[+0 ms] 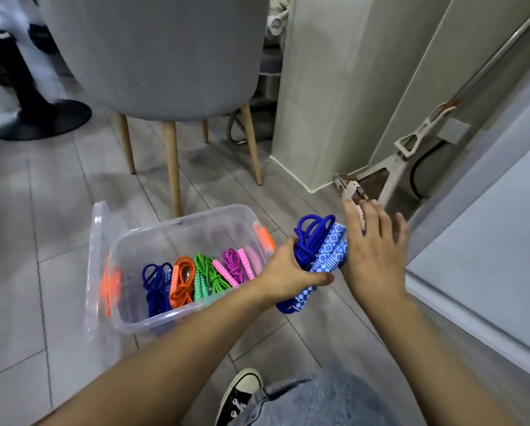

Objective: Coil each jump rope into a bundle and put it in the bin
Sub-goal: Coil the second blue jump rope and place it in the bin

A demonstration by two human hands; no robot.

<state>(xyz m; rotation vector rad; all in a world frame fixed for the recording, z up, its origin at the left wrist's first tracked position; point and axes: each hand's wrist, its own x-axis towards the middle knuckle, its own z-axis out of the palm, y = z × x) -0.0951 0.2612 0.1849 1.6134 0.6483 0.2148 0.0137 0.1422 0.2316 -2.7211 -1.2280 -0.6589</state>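
My left hand (291, 273) grips a coiled blue jump rope (314, 241) with blue-and-white patterned handles, held just right of the bin. My right hand (374, 256) hovers beside the bundle with fingers spread, touching its right side. The clear plastic bin (177, 229) sits on the floor to the left. Inside it lie several coiled ropes side by side: a blue bundle (156, 287), an orange bundle (182, 281), a green bundle (208, 276) and a purple bundle with pink handles (234, 265).
A grey chair with wooden legs (173, 167) stands behind the bin. A mop or floor tool (408, 149) leans in the corner at the right. A black round stand base (39, 118) is far left. My knee and shoe (242, 392) are at the bottom.
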